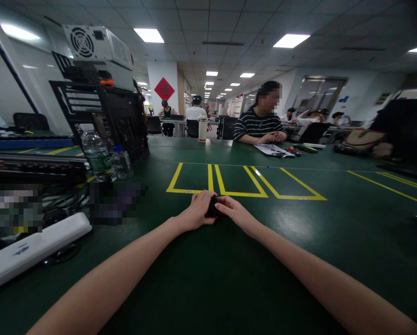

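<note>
Both my hands meet on the green table (299, 232) just in front of the yellow marked boxes (229, 186). My left hand (196, 211) is curled around a small black object (212, 208). My right hand (234, 211) pinches the same object from the other side with its fingers closed on it. The object is mostly hidden between my fingers, so its shape is unclear.
At the left stand two water bottles (98, 156), an open black computer case (117, 116) with a power supply on top, and a white power strip (30, 251). A person in a striped top (260, 125) sits across the table with papers (273, 150). More people sit farther back.
</note>
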